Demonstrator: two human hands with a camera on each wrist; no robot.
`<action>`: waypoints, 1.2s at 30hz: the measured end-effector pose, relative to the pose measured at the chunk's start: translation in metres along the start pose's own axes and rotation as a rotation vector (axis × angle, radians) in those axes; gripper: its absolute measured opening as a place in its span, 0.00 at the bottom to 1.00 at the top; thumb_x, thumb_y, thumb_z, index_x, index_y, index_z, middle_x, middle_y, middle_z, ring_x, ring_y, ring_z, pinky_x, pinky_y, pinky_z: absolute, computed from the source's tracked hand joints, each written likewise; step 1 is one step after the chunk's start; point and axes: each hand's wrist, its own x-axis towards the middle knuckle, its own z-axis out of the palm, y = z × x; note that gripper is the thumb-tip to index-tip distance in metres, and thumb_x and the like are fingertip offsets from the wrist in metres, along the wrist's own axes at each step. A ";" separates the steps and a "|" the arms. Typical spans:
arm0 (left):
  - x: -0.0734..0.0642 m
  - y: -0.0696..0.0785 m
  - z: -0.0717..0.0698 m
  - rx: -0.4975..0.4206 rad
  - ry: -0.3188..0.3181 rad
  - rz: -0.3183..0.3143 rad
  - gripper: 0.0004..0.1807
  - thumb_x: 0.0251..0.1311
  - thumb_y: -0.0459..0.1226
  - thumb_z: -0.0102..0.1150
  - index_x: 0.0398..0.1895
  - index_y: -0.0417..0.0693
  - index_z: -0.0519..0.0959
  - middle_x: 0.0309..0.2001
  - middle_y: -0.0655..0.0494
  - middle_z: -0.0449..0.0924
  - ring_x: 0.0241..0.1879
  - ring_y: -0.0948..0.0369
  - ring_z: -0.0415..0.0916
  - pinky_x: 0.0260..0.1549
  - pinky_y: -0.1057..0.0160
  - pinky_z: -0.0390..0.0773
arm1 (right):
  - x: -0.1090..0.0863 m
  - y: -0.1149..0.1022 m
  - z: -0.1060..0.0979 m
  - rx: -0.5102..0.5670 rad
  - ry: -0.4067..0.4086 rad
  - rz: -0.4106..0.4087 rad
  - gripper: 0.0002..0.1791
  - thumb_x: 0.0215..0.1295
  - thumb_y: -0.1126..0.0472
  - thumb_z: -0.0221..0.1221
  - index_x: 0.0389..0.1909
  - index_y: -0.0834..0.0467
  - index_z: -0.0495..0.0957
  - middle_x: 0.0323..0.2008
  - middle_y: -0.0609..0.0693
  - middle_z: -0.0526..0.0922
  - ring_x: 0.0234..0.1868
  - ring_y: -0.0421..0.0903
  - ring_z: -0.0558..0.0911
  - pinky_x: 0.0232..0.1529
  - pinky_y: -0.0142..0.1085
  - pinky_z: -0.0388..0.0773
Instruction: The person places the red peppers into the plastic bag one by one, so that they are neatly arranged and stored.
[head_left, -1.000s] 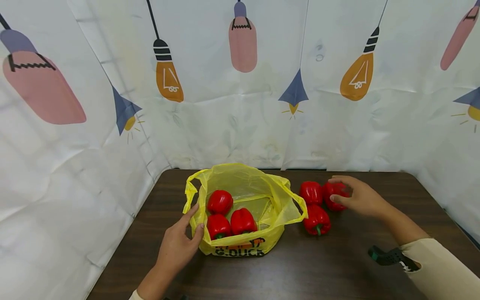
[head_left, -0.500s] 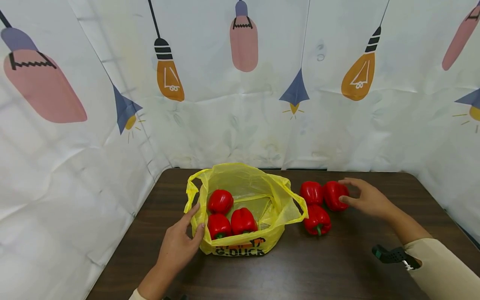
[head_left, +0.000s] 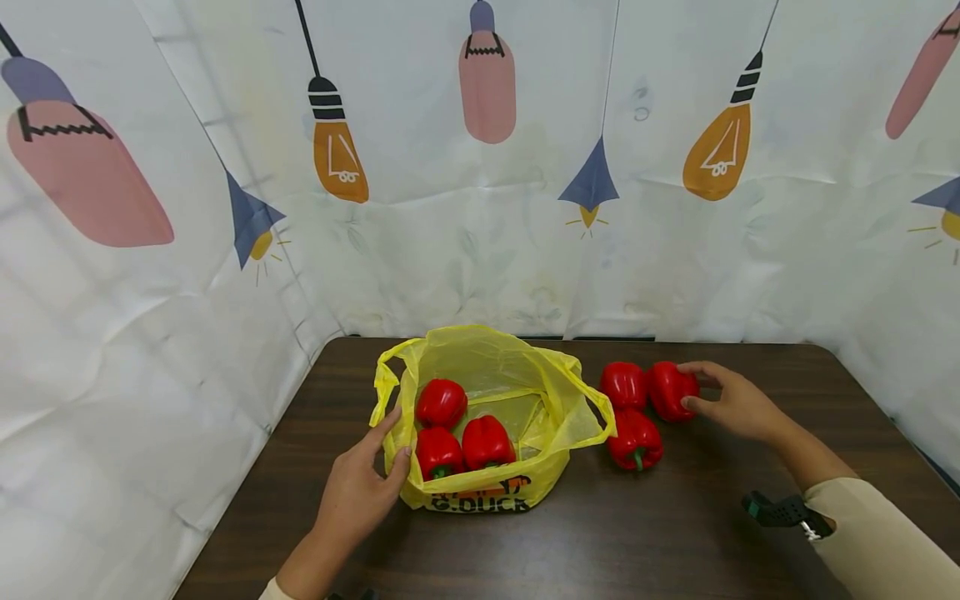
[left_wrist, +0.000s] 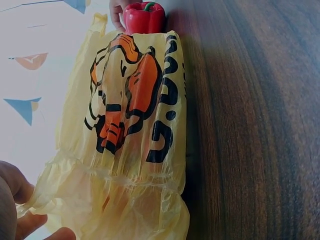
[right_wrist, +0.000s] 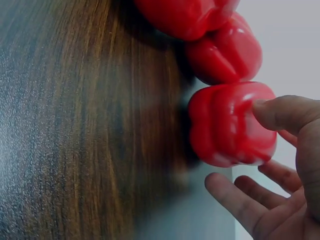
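My left hand holds the left edge of a yellow plastic bag, thumb on the outside. In the left wrist view the bag's thin film passes between thumb and fingers. Three red bell peppers lie inside the open bag, one at the front. To its right, three more stand close together: a back left pepper, a front pepper with a green stem, and a right pepper. My right hand is at that right pepper, thumb overlapping it in the right wrist view, other fingers spread and fairly straight.
Everything rests on a dark wood-grain table. White sheeting printed with lamps and bulbs stands behind the table and along its left side. A black strap hangs by the right sleeve.
My right hand has drawn back slightly to the right, from over the right pepper to its right side. That pepper stays in place. The left hand and bag are nearly unchanged.
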 end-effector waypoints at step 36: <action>-0.002 -0.003 0.000 0.001 0.027 0.020 0.33 0.59 0.32 0.71 0.69 0.42 0.75 0.56 0.39 0.83 0.54 0.46 0.82 0.49 0.41 0.81 | 0.006 0.014 0.011 0.318 -0.034 -0.002 0.34 0.70 0.65 0.64 0.69 0.67 0.57 0.69 0.78 0.59 0.61 0.74 0.74 0.38 0.43 0.87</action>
